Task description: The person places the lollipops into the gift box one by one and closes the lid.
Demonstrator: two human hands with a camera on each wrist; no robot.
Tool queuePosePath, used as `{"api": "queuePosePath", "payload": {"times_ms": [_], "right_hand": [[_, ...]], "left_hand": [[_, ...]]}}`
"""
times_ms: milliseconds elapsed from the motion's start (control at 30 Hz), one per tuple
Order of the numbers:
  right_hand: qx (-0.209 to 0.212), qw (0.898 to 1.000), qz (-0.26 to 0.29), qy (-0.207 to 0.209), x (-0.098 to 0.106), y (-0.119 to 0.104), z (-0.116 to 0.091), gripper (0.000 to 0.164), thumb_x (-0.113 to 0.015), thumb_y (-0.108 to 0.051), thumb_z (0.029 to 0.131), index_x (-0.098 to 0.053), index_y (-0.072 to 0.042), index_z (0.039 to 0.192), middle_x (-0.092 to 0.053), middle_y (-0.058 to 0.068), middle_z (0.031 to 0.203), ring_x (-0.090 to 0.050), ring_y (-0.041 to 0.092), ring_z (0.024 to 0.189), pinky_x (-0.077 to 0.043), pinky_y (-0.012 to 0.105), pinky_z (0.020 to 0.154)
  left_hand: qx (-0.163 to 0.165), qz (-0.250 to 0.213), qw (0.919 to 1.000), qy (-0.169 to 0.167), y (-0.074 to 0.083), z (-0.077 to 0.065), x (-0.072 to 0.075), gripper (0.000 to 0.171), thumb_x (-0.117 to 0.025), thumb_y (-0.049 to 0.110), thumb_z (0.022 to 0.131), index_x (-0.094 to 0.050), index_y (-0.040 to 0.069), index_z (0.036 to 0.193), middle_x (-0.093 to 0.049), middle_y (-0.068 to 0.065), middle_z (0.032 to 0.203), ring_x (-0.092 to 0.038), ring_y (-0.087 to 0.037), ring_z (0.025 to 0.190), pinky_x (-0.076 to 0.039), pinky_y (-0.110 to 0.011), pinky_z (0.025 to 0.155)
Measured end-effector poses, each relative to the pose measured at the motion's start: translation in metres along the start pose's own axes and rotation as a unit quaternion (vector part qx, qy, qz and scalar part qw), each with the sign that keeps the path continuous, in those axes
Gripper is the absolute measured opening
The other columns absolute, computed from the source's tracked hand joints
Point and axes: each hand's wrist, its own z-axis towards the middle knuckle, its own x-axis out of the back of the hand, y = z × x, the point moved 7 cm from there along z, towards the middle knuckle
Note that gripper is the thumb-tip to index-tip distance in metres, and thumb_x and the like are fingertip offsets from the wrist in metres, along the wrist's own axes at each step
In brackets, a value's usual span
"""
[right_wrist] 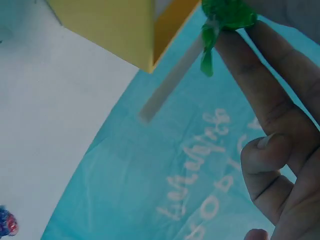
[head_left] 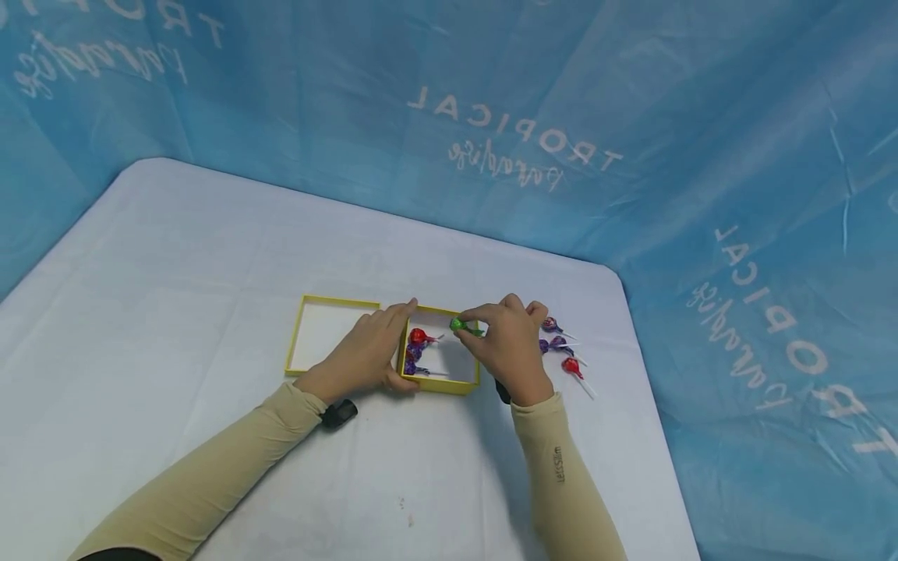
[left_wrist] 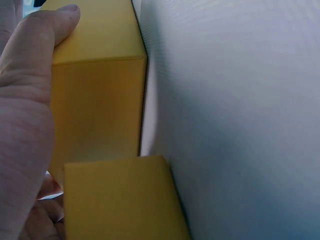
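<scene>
My right hand point(head_left: 512, 343) pinches a green-wrapped lollipop point(head_left: 457, 323) by its candy end, over the right half of an open yellow box point(head_left: 449, 386). In the right wrist view the lollipop's white stick point(right_wrist: 170, 82) points down and away from the fingers. My left hand point(head_left: 366, 343) grips the box at its left side, with the thumb point(left_wrist: 65, 17) on the front wall and fingers at the back. Along the left inside of the box lie a red lollipop point(head_left: 418, 335) and purple ones point(head_left: 412, 367).
Left of the box is a shallow yellow-edged lid point(head_left: 289, 351) with a white inside, partly behind my left hand. On the white table, right of my right hand, lie a red lollipop point(head_left: 571, 365), purple ones point(head_left: 557, 343) and a dark multicoloured one point(head_left: 549, 323). Blue printed curtains surround the table.
</scene>
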Motion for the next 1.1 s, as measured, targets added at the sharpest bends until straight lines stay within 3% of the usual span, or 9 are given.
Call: {"api": "queuePosePath", "payload": {"times_ms": [200,467,733,967,1100], "right_hand": [[0.057,0.997,-0.022,-0.04,-0.015,-0.006,0.012,0.011,-0.085,-0.034,0.081,-0.083,-0.027,0.09,-0.078,-0.008,0.089,-0.042,0.015,0.077,-0.021,0.052,0.082],[0.136,0.988,-0.044,-0.06,-0.029,-0.023,0.026,0.009,-0.083,-0.034,0.083,-0.083,-0.028,0.09,-0.077,-0.012,0.086,-0.044,0.014,0.077,-0.024,0.049,0.08],[0.162,0.983,-0.07,-0.055,-0.038,-0.03,0.031,0.01,-0.085,-0.036,0.08,-0.082,-0.03,0.087,-0.074,-0.013,0.077,-0.044,0.014,0.075,-0.025,0.048,0.079],[0.178,0.978,-0.1,-0.052,-0.049,-0.032,0.027,0.02,-0.083,-0.039,0.082,-0.082,-0.032,0.101,-0.075,-0.013,0.077,-0.041,0.014,0.072,-0.027,0.046,0.077],[0.182,0.977,-0.101,-0.048,-0.053,-0.034,0.025,0.025,-0.084,-0.039,0.081,-0.081,-0.031,0.105,-0.07,-0.011,0.066,-0.041,0.015,0.07,-0.027,0.045,0.076]], "left_hand": [[-0.011,0.007,0.9999,0.007,0.0,0.0,-0.001,0.133,-0.087,0.065,0.062,-0.023,-0.002,0.157,-0.047,-0.019,0.148,-0.05,-0.031,0.131,-0.048,-0.047,0.094],[-0.021,0.0,0.9995,0.023,0.0,0.0,0.0,0.132,-0.089,0.063,0.061,-0.025,-0.002,0.156,-0.048,-0.019,0.147,-0.051,-0.029,0.128,-0.048,-0.047,0.091],[-0.02,-0.013,0.9995,0.022,0.0,0.0,0.0,0.13,-0.089,0.062,0.063,-0.024,0.0,0.157,-0.048,-0.017,0.148,-0.051,-0.028,0.128,-0.048,-0.046,0.091],[-0.021,0.0,0.9995,0.024,-0.001,0.0,-0.001,0.13,-0.087,0.064,0.063,-0.024,-0.001,0.157,-0.048,-0.017,0.147,-0.051,-0.028,0.127,-0.048,-0.046,0.089],[-0.018,0.004,0.9996,0.021,0.0,0.0,-0.001,0.13,-0.087,0.065,0.063,-0.025,-0.001,0.157,-0.048,-0.017,0.147,-0.051,-0.029,0.128,-0.049,-0.047,0.09]]}}
